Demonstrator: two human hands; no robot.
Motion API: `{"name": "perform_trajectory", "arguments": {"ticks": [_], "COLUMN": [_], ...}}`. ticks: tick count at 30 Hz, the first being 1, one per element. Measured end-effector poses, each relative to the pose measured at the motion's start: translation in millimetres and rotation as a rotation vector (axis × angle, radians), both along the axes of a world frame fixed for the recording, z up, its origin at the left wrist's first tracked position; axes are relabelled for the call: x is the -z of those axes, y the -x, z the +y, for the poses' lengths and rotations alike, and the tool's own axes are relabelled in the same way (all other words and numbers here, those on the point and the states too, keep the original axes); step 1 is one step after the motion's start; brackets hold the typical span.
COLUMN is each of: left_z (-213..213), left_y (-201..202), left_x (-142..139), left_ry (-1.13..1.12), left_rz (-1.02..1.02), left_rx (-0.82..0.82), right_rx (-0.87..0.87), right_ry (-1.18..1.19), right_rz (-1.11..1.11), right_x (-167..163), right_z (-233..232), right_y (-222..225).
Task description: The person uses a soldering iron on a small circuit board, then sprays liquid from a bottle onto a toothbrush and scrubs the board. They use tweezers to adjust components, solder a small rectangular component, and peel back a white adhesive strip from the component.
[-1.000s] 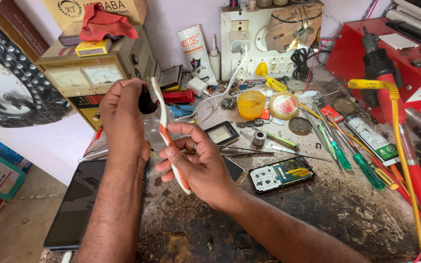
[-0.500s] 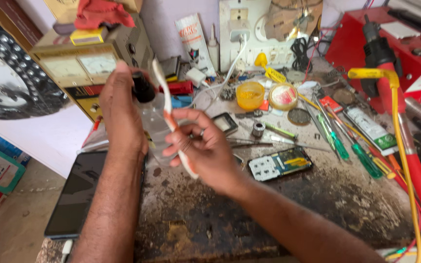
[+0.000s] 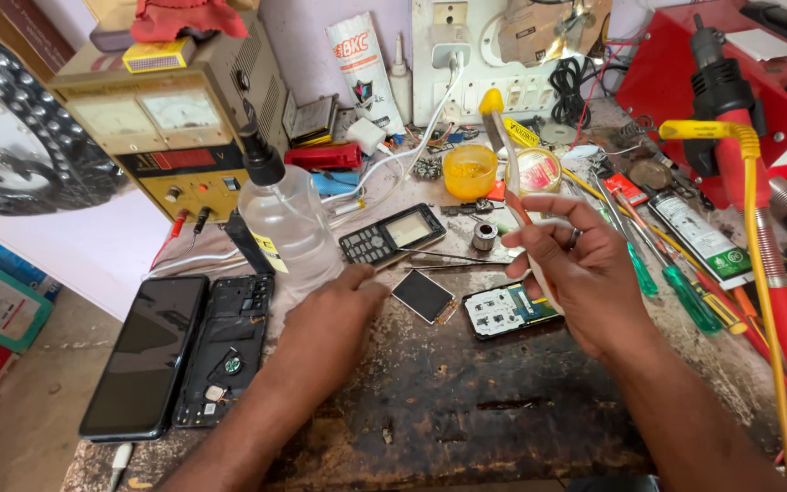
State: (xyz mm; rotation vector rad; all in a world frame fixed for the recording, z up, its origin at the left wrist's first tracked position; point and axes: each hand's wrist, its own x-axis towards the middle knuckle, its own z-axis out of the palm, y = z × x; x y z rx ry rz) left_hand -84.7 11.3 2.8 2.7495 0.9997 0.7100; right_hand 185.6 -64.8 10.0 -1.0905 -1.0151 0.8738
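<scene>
My left hand [image 3: 325, 323] rests low on the bench, curled around the base of a clear plastic bottle [image 3: 286, 223] with a black nozzle, which stands upright. My right hand [image 3: 585, 273] is raised over the bench and pinches a white toothbrush [image 3: 514, 178], its yellow-tipped end pointing up. Between my hands lie a small loose display [image 3: 423, 296] and a bare phone circuit board [image 3: 507, 312]. A keypad phone front [image 3: 392, 234] lies just behind them.
A black smartphone [image 3: 143, 351] and its opened frame [image 3: 229, 342] lie at the left edge. A beige power supply [image 3: 166, 118] stands behind the bottle. A yellow cup [image 3: 469, 171], green screwdrivers [image 3: 680, 296], a yellow cable [image 3: 762, 273] and red equipment [image 3: 685, 64] crowd the right side.
My left hand has brought the bottle down from in front of me and stood it on the bench. My right hand has moved right with the toothbrush, away from the bottle.
</scene>
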Motion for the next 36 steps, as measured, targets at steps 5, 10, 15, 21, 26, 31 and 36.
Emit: {"name": "perform_trajectory", "arguments": {"ticks": [5,10,15,21,26,31,36], "left_z": [2.7,12.6,24.7,33.1,45.1,55.3,58.6], "left_y": [15.8,43.1,35.3,35.1,21.1,12.0,13.1], "left_x": [-47.1,-123.2,-135.6,-105.0,-72.9,-59.8,-57.1], "left_ry": [-0.192,-0.606,-0.432,-0.356,-0.375,-0.424,-0.468], "left_rz": [-0.137,-0.38,-0.383,-0.621,-0.821,-0.856,-0.8], "left_rx": [-0.142,-0.099,-0.072,-0.066,0.005,0.002,-0.109], "right_rx": [0.051,0.069,0.047,0.046,0.039,0.021,0.031], "right_ry": [-0.009,-0.042,-0.051,-0.03,-0.01,-0.034,0.018], "right_rz": [-0.014,-0.023,-0.025,-0.038,-0.036,-0.028,-0.074], "right_x": [2.2,1.3,-2.3,-5.1,-3.1,-2.0,-3.3], "right_z": [0.6,-2.4,-3.9,-4.6,-2.9,-1.6,-5.0], "right_y": [-6.1,-7.2,-4.6,-3.1,-3.0,-4.6,-6.7]}}
